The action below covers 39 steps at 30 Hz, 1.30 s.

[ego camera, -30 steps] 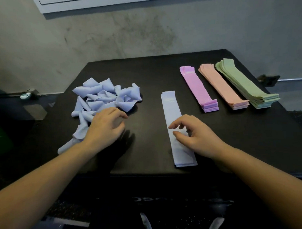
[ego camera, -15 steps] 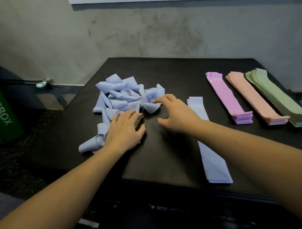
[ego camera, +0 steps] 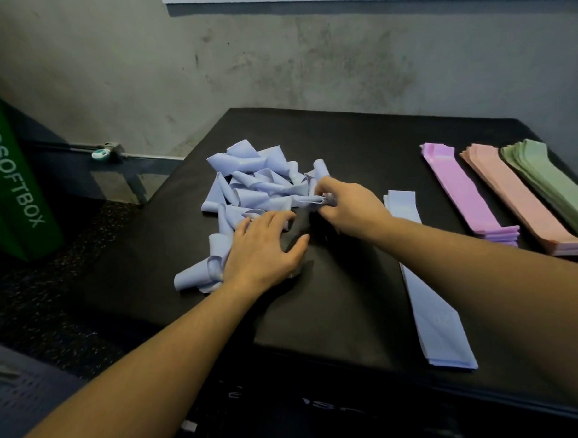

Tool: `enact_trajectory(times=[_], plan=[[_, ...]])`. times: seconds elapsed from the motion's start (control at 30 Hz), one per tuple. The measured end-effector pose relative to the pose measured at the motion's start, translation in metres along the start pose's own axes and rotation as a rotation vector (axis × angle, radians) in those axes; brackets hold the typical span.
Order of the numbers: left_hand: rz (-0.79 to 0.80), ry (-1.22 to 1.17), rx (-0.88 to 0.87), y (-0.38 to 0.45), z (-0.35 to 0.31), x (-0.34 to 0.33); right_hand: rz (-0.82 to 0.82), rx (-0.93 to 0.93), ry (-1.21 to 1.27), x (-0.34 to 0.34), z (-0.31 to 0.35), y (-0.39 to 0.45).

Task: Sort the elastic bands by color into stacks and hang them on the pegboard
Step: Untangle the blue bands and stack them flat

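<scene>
Right hand (ego camera: pixel 349 207) has reached further into the blue pile (ego camera: pixel 254 190) and is now pinching one band (ego camera: pixel 326 199), so I'd be lifting it slowly while the flat, open left hand (ego camera: pixel 262 249) is pinning the rest.

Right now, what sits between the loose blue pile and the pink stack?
Head view: the flat blue stack lies between the loose blue pile and the pink stack, with the right hand reaching across.

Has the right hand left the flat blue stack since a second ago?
Yes. The right hand crossed leftward off the flat blue stack and now pinches a band at the loose blue pile.
</scene>
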<state>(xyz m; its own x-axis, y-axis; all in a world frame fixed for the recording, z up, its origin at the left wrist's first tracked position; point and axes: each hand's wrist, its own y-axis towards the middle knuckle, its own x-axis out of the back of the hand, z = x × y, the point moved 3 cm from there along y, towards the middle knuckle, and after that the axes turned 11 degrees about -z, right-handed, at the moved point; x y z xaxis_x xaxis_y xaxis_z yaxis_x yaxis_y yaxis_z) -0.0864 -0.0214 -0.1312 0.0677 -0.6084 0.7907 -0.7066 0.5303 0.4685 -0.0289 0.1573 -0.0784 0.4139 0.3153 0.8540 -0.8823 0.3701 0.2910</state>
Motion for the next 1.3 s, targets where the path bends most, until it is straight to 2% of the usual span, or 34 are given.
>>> enact_trajectory(times=[0.23, 0.33, 0.43, 0.5, 0.57, 0.67, 0.73, 0.87, 0.93, 1.1, 1.3], plan=[[0.055, -0.065, 0.042, 0.001, -0.006, 0.006, -0.218, -0.154, 0.447, 0.057, -0.004, -0.037], [0.107, -0.115, 0.078, 0.004, -0.009, 0.012, -0.222, -0.216, 0.622, 0.078, -0.001, -0.055], [0.092, -0.235, 0.124, 0.014, -0.023, 0.026, -0.143, -0.259, 0.764, 0.099, 0.007, -0.076], [0.013, -0.357, 0.141, 0.019, -0.039, 0.039, -0.109, -0.262, 0.805, 0.113, 0.013, -0.089], [-0.019, -0.578, 0.170, 0.019, -0.061, 0.053, -0.117, -0.266, 0.825, 0.125, 0.016, -0.101], [0.087, -0.909, 0.258, 0.009, -0.106, 0.073, -0.149, -0.304, 0.859, 0.139, 0.017, -0.119], [0.180, -1.027, 0.276, 0.000, -0.135, 0.084, -0.150, -0.315, 0.881, 0.150, 0.019, -0.132], [0.333, -1.039, 0.257, -0.022, -0.178, 0.096, -0.170, -0.356, 0.911, 0.169, 0.020, -0.157], [0.356, -1.044, 0.280, -0.031, -0.194, 0.102, -0.168, -0.396, 0.900, 0.178, 0.020, -0.168], [0.288, -1.017, 0.310, -0.046, -0.218, 0.118, -0.151, -0.448, 0.985, 0.203, 0.022, -0.200], [0.182, -1.012, 0.331, -0.050, -0.231, 0.143, -0.318, -0.491, 0.960, 0.244, 0.009, -0.233]])
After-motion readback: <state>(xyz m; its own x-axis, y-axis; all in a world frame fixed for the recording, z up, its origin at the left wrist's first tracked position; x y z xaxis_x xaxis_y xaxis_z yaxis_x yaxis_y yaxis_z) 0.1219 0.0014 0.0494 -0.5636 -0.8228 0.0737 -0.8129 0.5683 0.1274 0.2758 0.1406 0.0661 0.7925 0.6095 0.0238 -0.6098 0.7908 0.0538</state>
